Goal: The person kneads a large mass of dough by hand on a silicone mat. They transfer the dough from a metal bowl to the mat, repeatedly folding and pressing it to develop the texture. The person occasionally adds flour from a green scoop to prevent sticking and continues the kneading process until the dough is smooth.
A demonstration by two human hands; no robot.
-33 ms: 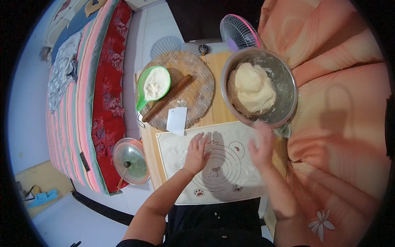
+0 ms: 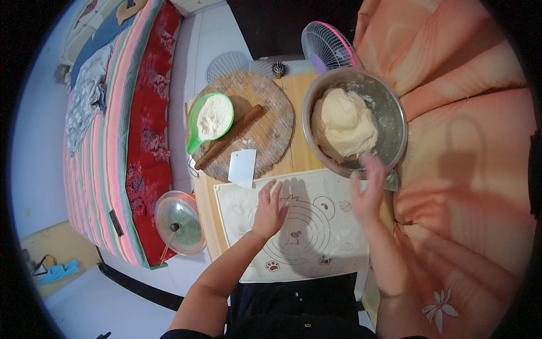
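Left hand (image 2: 270, 212) spreads open over the bear-printed pastry mat (image 2: 307, 266) and right hand (image 2: 370, 189), blurred but open, hovers near the far-right steel bowl (image 2: 390, 121), whose dough (image 2: 345, 125) is already one lump, seemingly not yet divided.

I see a wooden table (image 2: 297, 93) here: a pale bear-print mat (image 2: 307, 234) lies spread below the person's left hand (image 2: 270, 212), a round board (image 2: 270, 138) sits beyond that hand, and a steel bowl (image 2: 390, 121) stands just ahead of the right hand (image 2: 368, 192).

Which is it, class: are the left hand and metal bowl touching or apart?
Apart: the head view shows bear-print mat between left hand and metal bowl.
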